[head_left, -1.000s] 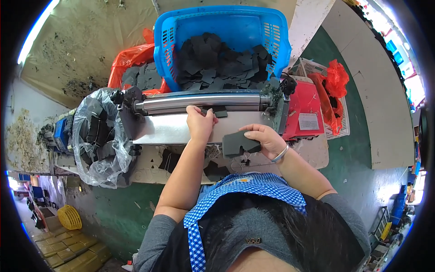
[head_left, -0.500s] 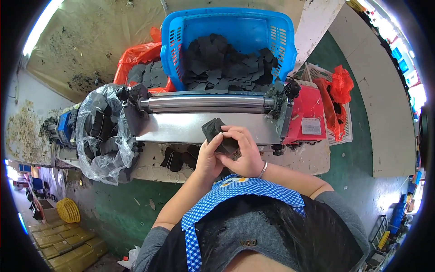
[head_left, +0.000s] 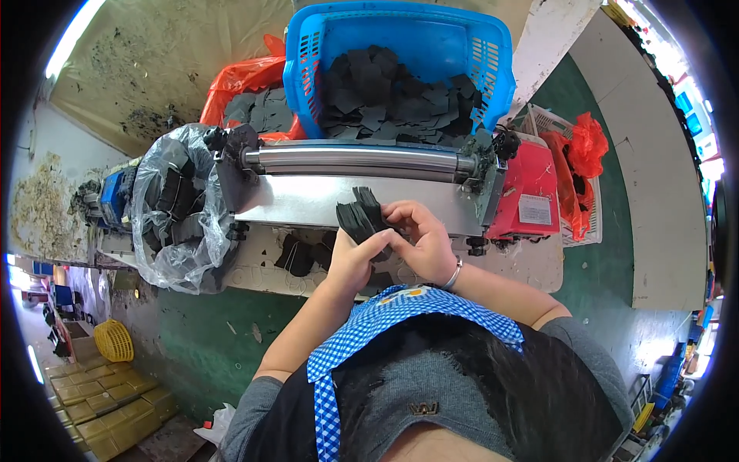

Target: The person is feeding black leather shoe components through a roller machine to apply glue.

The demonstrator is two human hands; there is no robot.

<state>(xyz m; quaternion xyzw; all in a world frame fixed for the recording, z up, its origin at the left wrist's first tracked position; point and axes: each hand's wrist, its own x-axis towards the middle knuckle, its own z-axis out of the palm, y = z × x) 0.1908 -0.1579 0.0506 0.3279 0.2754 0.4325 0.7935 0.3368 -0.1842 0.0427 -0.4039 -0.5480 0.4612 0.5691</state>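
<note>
Both hands close on a fanned stack (head_left: 362, 218) of dark pieces, just in front of the roller (head_left: 358, 159): left hand (head_left: 350, 258) grips beneath, right hand (head_left: 419, 239) pinches its edge. Loose pieces could slip and scatter. At 3 o'clock, the red housing (head_left: 531, 196) bears a pale rectangular label (head_left: 533, 209); at 9, a clear bag (head_left: 178, 204).

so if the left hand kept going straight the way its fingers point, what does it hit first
Probably the metal plate of the machine, then the shiny roller beyond it. The left hand points up and away from the body, its grip on a stack of dark cut pieces shared with the right hand. Depth is unclear.
</note>
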